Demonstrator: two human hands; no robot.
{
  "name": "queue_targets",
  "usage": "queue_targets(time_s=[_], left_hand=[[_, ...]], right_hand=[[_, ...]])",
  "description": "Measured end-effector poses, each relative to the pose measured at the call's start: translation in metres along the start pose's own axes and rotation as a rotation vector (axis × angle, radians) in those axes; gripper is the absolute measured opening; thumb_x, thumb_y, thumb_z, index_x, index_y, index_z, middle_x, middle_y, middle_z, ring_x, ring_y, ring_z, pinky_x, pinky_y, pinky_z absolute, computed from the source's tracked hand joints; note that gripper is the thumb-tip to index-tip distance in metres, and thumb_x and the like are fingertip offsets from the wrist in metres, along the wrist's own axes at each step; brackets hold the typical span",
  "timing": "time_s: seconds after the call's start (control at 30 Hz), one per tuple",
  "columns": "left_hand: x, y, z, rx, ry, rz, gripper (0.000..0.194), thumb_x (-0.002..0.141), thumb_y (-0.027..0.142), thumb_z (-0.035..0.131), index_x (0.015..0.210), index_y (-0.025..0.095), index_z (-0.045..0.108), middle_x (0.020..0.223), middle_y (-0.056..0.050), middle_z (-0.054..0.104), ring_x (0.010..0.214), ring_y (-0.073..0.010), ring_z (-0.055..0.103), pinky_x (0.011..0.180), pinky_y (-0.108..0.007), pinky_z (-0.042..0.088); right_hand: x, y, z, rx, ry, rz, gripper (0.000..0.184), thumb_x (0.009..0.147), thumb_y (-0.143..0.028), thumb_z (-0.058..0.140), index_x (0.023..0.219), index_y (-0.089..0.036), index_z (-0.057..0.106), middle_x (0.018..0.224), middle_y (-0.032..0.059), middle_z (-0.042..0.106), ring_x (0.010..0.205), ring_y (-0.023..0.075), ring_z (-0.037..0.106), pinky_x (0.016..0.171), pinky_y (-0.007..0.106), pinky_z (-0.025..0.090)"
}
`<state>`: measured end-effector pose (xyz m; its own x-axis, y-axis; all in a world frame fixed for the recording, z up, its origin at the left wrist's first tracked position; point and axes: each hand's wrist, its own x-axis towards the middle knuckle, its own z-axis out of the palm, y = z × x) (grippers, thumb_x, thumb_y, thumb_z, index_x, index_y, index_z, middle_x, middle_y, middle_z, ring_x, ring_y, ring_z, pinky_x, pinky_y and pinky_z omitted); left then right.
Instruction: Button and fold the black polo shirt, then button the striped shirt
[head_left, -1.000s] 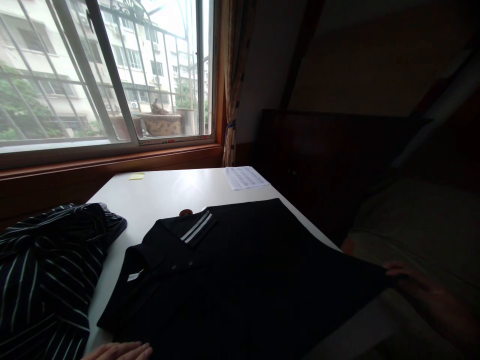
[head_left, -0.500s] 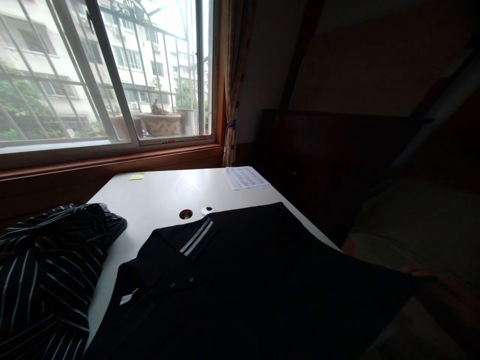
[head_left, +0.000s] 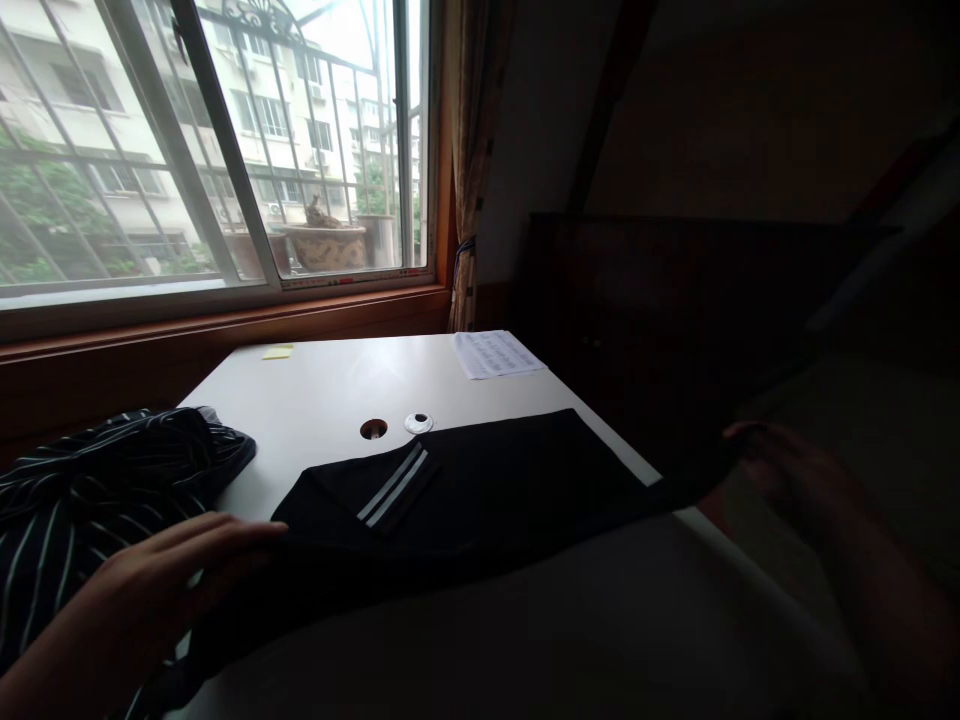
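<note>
A black polo shirt [head_left: 487,490] with a white-striped collar [head_left: 394,485] lies across the white table [head_left: 322,385], its near half turned over onto the far half so it forms a narrow band. My left hand [head_left: 142,590] grips the shirt's left end by the shoulder, fingers curled over the cloth. My right hand [head_left: 795,480], dim in shadow, holds the hem end just past the table's right edge.
A dark shirt with white stripes [head_left: 90,480] lies bunched at the table's left. Farther back are a cable hole [head_left: 373,429], its white cap [head_left: 418,423], a printed sheet [head_left: 495,352] and a yellow sticky note [head_left: 277,351]. A window and curtain [head_left: 469,150] stand behind; a dark bed is at right.
The shirt lay spread open and was pulled towards me. Now both hands have lifted its near side and laid it over the far half. The cable hole and cap are uncovered.
</note>
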<state>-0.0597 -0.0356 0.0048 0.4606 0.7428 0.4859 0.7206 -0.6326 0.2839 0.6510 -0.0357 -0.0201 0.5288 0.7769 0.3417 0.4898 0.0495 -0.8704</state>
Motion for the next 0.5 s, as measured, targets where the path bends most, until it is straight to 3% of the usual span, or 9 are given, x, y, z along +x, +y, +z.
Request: queue_targets(time_s=[0.07, 0.17, 0.27, 0.4, 0.5], left_hand=[[0.028, -0.017, 0.004, -0.126, -0.173, -0.167, 0.034, 0.090, 0.053, 0.055, 0.109, 0.030, 0.072, 0.099, 0.007, 0.075, 0.085, -0.0172, 0.070, 0.075, -0.026, 0.057], [0.066, -0.045, 0.017, -0.196, -0.273, -0.302, 0.046, 0.086, 0.059, 0.056, 0.104, 0.020, 0.073, 0.097, 0.000, 0.075, 0.089, -0.0225, 0.068, 0.082, -0.032, 0.054], [0.094, -0.070, 0.040, -0.207, -0.362, -0.386, 0.049, 0.079, 0.062, 0.058, 0.098, 0.020, 0.074, 0.094, -0.004, 0.076, 0.088, -0.0247, 0.067, 0.084, -0.032, 0.052], [0.108, -0.098, 0.074, -0.224, -0.459, -0.475, 0.046, 0.074, 0.060, 0.060, 0.094, 0.021, 0.073, 0.093, -0.005, 0.075, 0.091, -0.0269, 0.067, 0.085, -0.033, 0.051], [0.107, -0.117, 0.094, -0.251, -0.524, -0.551, 0.044, 0.067, 0.057, 0.065, 0.089, 0.020, 0.074, 0.090, -0.005, 0.075, 0.089, -0.0282, 0.068, 0.082, -0.034, 0.052]], right_hand=[[0.018, -0.011, 0.021, 0.146, -0.033, 0.093, 0.037, 0.086, -0.042, 0.062, 0.102, -0.010, 0.067, 0.111, 0.0176, 0.067, 0.093, 0.0215, 0.065, 0.075, 0.029, 0.050], [0.040, -0.021, 0.057, 0.223, -0.107, 0.128, 0.038, 0.089, -0.039, 0.060, 0.105, -0.005, 0.065, 0.110, 0.0143, 0.066, 0.087, 0.0156, 0.063, 0.073, 0.027, 0.049], [0.060, -0.016, 0.098, 0.200, -0.160, 0.096, 0.043, 0.088, -0.040, 0.064, 0.112, -0.004, 0.063, 0.105, 0.0110, 0.068, 0.086, 0.0152, 0.064, 0.076, 0.028, 0.049], [0.082, 0.007, 0.150, 0.140, -0.163, 0.066, 0.045, 0.078, -0.043, 0.074, 0.110, -0.011, 0.068, 0.098, 0.0066, 0.072, 0.089, 0.0209, 0.066, 0.083, 0.034, 0.051], [0.091, 0.026, 0.176, 0.076, -0.173, 0.046, 0.039, 0.074, -0.044, 0.077, 0.101, -0.016, 0.073, 0.096, 0.0062, 0.074, 0.091, 0.0251, 0.067, 0.084, 0.037, 0.051]])
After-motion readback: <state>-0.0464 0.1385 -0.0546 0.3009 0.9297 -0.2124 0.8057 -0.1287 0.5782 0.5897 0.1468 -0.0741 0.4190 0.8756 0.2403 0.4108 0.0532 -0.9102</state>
